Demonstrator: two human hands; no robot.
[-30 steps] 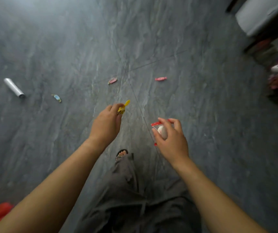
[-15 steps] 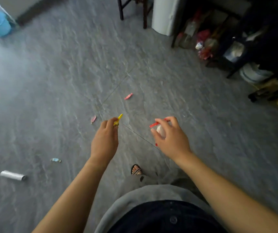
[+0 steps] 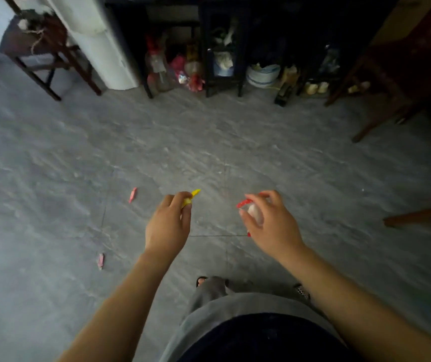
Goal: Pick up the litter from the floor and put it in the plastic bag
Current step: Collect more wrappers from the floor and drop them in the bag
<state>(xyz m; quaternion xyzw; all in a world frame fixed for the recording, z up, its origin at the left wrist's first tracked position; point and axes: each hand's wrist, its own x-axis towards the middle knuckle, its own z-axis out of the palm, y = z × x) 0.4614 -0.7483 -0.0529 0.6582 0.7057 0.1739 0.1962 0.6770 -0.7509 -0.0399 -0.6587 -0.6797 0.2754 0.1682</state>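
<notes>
My left hand (image 3: 168,223) is closed around a yellow wrapper (image 3: 193,195), whose tip sticks out past my fingers. My right hand (image 3: 269,220) grips a crumpled clear wrapper with red edges (image 3: 244,204). Both hands hang at waist height over the grey floor (image 3: 52,178). Two pieces of litter lie on the floor to the left: a red wrapper (image 3: 132,194) beyond my left hand and a pink wrapper (image 3: 101,260) nearer to me. No plastic bag is in view.
A dark wooden chair (image 3: 44,56) and a white cylindrical appliance (image 3: 99,43) stand at the far left. Dark shelves with bags and bottles (image 3: 183,66) line the far wall. Wooden chair legs (image 3: 392,100) are at the right. My feet (image 3: 201,280) are below.
The view has swung to the right: the silver tube and blue wrapper have left the frame, and the shelves and chairs have come in. Both hands keep their wrappers.
</notes>
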